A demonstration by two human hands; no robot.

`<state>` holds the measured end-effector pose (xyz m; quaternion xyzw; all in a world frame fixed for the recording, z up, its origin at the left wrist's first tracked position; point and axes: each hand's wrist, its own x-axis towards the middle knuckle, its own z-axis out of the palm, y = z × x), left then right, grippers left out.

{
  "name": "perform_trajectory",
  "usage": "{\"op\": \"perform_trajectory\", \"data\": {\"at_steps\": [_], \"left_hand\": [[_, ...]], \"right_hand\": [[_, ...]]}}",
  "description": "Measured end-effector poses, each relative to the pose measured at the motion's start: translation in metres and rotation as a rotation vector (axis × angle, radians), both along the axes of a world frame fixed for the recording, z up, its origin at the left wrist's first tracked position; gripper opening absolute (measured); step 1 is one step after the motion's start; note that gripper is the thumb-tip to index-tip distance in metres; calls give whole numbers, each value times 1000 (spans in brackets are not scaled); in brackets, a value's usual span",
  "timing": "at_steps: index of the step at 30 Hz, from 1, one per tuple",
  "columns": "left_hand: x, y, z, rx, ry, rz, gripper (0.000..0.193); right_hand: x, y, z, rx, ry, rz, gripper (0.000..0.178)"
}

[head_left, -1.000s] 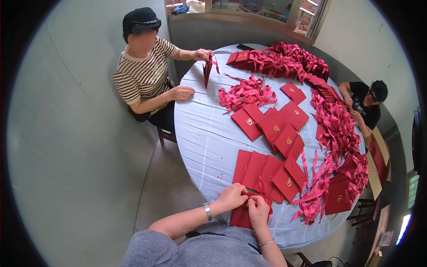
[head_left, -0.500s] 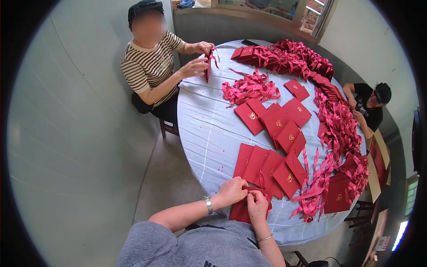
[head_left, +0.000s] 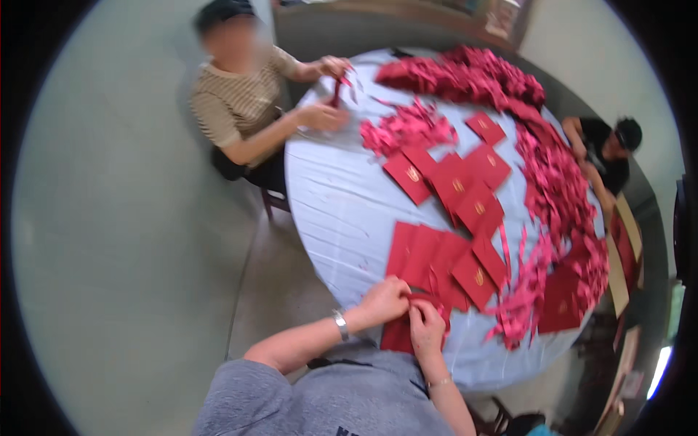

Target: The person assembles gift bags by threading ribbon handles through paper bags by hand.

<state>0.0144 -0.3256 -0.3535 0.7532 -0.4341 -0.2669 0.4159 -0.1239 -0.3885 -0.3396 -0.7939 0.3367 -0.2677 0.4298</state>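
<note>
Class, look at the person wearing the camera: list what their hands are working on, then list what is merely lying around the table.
In hand:
left hand
right hand
red envelope pinched by both at the table's near edge

Lying about:
row of red envelopes
heaps of red ribbon strips
pale tablecloth
two other people's work across the table

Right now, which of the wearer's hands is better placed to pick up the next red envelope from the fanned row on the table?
Probably the left hand. It rests against the near end of the row of red envelopes, while the right hand sits lower, pinning the red envelope at the table edge.
</note>
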Motion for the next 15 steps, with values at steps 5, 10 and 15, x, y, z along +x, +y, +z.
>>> {"op": "perform_trajectory", "data": {"at_steps": [5,10,15], "left_hand": [[26,6,8,-35,46,-13,17],[33,-5,10,75,170,-66,18],[27,-1,12,121,162,-68,19]], "right_hand": [[15,-5,8,-94,-6,24,11],[15,-9,-3,158,25,-148,10],[11,-8,-6,69,47,-73,6]]}}
